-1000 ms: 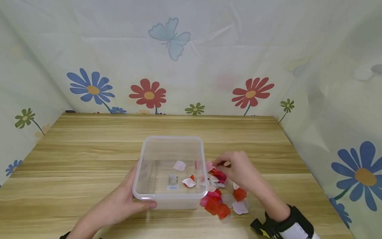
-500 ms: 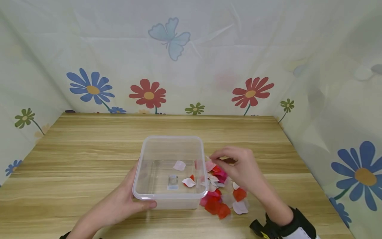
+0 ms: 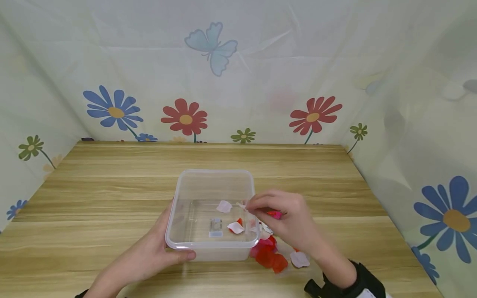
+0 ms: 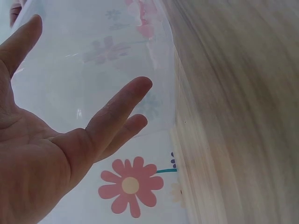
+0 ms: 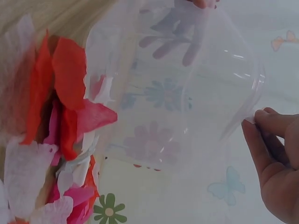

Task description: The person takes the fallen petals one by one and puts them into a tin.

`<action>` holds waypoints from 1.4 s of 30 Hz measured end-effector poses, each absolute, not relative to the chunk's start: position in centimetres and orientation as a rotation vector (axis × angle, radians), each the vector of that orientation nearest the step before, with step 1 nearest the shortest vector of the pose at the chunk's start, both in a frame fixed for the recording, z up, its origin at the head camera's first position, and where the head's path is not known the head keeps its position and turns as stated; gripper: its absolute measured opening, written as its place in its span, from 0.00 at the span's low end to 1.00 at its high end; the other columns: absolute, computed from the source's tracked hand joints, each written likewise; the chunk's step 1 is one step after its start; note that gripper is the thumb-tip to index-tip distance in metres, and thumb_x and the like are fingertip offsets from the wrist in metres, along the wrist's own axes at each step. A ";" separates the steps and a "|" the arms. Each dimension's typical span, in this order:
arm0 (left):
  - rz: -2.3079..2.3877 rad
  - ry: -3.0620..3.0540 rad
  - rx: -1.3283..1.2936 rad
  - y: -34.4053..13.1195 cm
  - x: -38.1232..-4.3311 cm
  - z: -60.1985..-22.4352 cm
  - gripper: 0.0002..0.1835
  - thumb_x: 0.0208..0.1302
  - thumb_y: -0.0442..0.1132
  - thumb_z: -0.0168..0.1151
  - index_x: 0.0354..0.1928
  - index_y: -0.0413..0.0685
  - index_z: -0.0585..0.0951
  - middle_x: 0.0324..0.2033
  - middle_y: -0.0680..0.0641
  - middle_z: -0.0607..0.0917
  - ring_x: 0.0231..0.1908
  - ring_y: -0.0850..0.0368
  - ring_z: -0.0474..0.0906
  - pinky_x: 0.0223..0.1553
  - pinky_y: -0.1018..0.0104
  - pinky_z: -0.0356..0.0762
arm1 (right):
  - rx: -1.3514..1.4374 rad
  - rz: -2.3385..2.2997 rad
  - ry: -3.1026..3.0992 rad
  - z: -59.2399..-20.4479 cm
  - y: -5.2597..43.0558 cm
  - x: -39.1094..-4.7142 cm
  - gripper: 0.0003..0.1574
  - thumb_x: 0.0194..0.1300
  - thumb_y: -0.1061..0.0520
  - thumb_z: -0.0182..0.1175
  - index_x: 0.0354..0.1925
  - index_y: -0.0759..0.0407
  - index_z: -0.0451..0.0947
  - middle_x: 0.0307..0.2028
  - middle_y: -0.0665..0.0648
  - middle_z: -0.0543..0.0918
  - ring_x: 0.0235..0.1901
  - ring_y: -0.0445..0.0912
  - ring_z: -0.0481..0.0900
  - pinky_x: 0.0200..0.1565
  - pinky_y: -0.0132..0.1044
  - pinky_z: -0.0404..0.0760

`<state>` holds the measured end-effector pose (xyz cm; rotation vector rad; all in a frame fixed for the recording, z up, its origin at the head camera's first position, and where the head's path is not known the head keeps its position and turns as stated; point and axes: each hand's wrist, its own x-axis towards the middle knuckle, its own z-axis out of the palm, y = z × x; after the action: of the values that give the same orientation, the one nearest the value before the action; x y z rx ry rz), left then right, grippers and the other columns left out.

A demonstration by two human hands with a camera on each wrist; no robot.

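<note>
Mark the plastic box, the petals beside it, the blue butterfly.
Plastic box (image 3: 220,254), head view: front outer wall.
Petals (image 5: 69,72), right wrist view: broad face of a red one.
Blue butterfly (image 3: 213,49), head view: middle, between its wings.

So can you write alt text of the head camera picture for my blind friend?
A right hand pinches a whitish petal at the rim of a clear box that a left hand holds. Some petals lie inside; red, pink and white petals sit beside it on a wooden table before a flowery backdrop.
</note>
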<state>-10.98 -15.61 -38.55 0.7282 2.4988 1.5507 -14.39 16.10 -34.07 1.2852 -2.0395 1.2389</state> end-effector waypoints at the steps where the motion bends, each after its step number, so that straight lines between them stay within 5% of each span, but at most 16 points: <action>1: 1.555 2.498 0.732 -15.5 -10.9 -38.3 0.65 0.48 0.47 0.80 0.78 0.65 0.41 0.70 0.55 0.56 0.62 0.50 0.64 0.59 0.62 0.66 | 1.302 1.225 -2.032 -34.1 15.9 -14.4 0.15 0.71 0.52 0.60 0.40 0.62 0.85 0.41 0.52 0.84 0.41 0.45 0.84 0.39 0.33 0.81; 10: 1.574 2.479 0.733 -15.0 -10.1 -36.3 0.63 0.50 0.47 0.79 0.78 0.66 0.42 0.69 0.54 0.57 0.61 0.49 0.65 0.59 0.62 0.66 | 1.403 1.134 -2.010 -34.3 15.1 -14.2 0.15 0.74 0.53 0.56 0.40 0.62 0.84 0.42 0.52 0.83 0.44 0.47 0.83 0.47 0.36 0.79; 32: 1.547 2.521 0.755 -15.7 -11.2 -38.9 0.65 0.47 0.48 0.81 0.78 0.67 0.42 0.69 0.57 0.57 0.62 0.52 0.65 0.59 0.60 0.67 | 1.285 1.111 -2.027 -33.9 16.0 -14.6 0.18 0.73 0.50 0.58 0.47 0.64 0.82 0.45 0.54 0.84 0.45 0.48 0.83 0.46 0.36 0.79; 36: 1.549 2.521 0.755 -15.7 -11.2 -38.8 0.65 0.47 0.51 0.80 0.78 0.65 0.42 0.69 0.57 0.57 0.62 0.50 0.65 0.59 0.59 0.67 | 1.106 1.049 -2.148 -34.0 17.1 -15.1 0.10 0.66 0.59 0.66 0.44 0.62 0.83 0.42 0.51 0.84 0.40 0.46 0.84 0.44 0.34 0.80; 42: 1.549 2.512 0.749 -15.7 -11.2 -38.8 0.65 0.47 0.50 0.80 0.78 0.67 0.41 0.69 0.58 0.56 0.62 0.50 0.64 0.59 0.60 0.66 | 0.875 0.924 -2.407 -34.5 18.4 -15.9 0.16 0.54 0.70 0.72 0.42 0.59 0.83 0.38 0.48 0.83 0.36 0.40 0.81 0.38 0.33 0.81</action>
<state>-11.17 -15.72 -38.83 0.7494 2.5115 1.5487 -15.95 18.41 -34.54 0.8754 -2.4070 0.9235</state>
